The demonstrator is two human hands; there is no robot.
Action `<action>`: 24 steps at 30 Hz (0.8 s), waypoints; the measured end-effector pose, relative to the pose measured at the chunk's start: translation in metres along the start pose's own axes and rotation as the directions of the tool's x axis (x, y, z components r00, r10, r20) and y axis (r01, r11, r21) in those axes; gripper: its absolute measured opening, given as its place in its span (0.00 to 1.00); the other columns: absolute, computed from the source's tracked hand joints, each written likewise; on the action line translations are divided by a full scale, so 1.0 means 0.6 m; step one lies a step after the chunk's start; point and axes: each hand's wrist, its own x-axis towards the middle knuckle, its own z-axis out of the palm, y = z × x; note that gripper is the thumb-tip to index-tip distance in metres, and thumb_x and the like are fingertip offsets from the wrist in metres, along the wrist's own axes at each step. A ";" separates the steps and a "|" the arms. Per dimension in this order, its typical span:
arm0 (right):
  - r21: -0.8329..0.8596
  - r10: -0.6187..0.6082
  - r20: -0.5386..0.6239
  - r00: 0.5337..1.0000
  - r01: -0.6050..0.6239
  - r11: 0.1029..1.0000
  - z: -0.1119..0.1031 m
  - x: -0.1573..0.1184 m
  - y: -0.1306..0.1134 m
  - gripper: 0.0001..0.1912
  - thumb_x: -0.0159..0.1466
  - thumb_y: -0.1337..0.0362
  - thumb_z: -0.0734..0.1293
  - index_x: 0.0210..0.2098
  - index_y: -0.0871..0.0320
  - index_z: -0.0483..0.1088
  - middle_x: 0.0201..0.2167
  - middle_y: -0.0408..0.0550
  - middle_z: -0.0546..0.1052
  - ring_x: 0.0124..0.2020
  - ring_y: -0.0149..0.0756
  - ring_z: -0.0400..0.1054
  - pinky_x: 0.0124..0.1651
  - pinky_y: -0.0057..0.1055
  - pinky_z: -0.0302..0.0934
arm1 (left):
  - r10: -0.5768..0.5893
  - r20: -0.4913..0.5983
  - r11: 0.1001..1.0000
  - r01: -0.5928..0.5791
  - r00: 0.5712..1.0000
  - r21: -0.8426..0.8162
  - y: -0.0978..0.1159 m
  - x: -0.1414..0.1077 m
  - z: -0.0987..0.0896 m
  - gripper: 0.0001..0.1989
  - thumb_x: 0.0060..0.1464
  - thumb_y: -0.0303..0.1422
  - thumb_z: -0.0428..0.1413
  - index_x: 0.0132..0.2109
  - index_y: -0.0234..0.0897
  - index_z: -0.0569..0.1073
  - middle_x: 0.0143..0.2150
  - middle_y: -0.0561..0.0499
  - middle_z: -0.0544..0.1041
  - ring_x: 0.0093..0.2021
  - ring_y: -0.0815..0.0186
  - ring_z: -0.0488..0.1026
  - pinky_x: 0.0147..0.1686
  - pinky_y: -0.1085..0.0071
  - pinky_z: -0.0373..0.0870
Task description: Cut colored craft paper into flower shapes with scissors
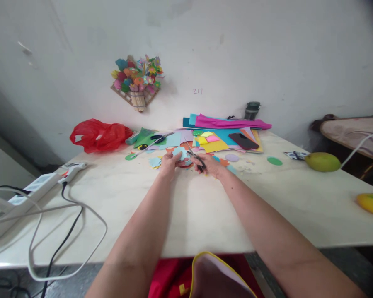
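My left hand (170,162) pinches a light blue paper flower (180,153) with a scalloped edge, held just above the table. In my right hand (209,165) is a pair of scissors (200,163) with dark handles, my fingers closed round them. The blades point up and to the left, beside the flower's right edge; whether they touch the paper I cannot tell. Under and around both hands lie several cut paper shapes, among them a light blue one (155,162) at the left and a lilac oval (232,157) at the right.
Coloured sheets (216,145) lie behind my hands with a phone (243,141) on them. A second pair of scissors (159,138) and a red plastic bag (99,135) are at the back left. A power strip (37,188) with cables occupies the left; a mango (322,162) sits right.
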 end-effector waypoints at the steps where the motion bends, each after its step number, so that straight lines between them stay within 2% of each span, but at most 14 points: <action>1: -0.016 0.004 0.017 1.000 -0.004 1.000 -0.001 0.002 0.003 0.21 0.52 0.48 0.74 0.30 0.58 0.69 0.18 0.44 0.74 0.15 0.27 0.63 0.12 0.22 0.43 | 0.012 0.003 1.000 -0.012 1.000 -0.010 0.000 0.000 0.001 0.19 0.37 0.36 0.70 0.34 0.34 0.72 0.30 0.51 0.78 0.30 0.66 0.78 0.34 0.70 0.77; 5: -0.050 -0.009 0.061 0.998 0.012 0.999 -0.004 0.007 0.010 0.19 0.55 0.49 0.73 0.29 0.59 0.69 0.20 0.45 0.75 0.15 0.27 0.65 0.11 0.22 0.44 | 0.037 0.006 0.999 -0.037 0.999 -0.038 0.002 -0.001 0.003 0.18 0.38 0.35 0.70 0.34 0.31 0.73 0.30 0.50 0.78 0.33 0.65 0.78 0.41 0.68 0.78; 13: -0.104 0.005 0.115 0.993 0.007 0.995 -0.011 0.015 0.018 0.17 0.56 0.51 0.72 0.29 0.58 0.67 0.19 0.41 0.73 0.15 0.25 0.64 0.11 0.21 0.45 | 0.032 -0.025 0.996 -0.034 0.999 -0.083 0.002 -0.001 0.004 0.19 0.31 0.34 0.72 0.31 0.32 0.74 0.28 0.51 0.78 0.33 0.63 0.78 0.46 0.59 0.78; 19: -0.102 0.018 0.126 0.992 -0.005 0.995 -0.014 0.017 0.021 0.16 0.56 0.52 0.72 0.30 0.58 0.67 0.19 0.41 0.73 0.15 0.24 0.63 0.11 0.21 0.45 | 0.033 -0.044 0.993 -0.037 0.999 -0.113 0.001 -0.002 0.006 0.18 0.29 0.32 0.71 0.30 0.32 0.75 0.30 0.49 0.79 0.38 0.57 0.79 0.47 0.55 0.77; 24: -0.085 0.021 0.118 0.993 -0.011 0.996 -0.015 0.012 0.017 0.16 0.56 0.53 0.72 0.29 0.58 0.67 0.19 0.41 0.72 0.15 0.25 0.63 0.12 0.21 0.45 | 0.024 -0.057 0.993 -0.031 0.998 -0.118 -0.003 0.002 0.003 0.17 0.28 0.30 0.71 0.30 0.32 0.76 0.30 0.49 0.79 0.38 0.57 0.79 0.45 0.56 0.77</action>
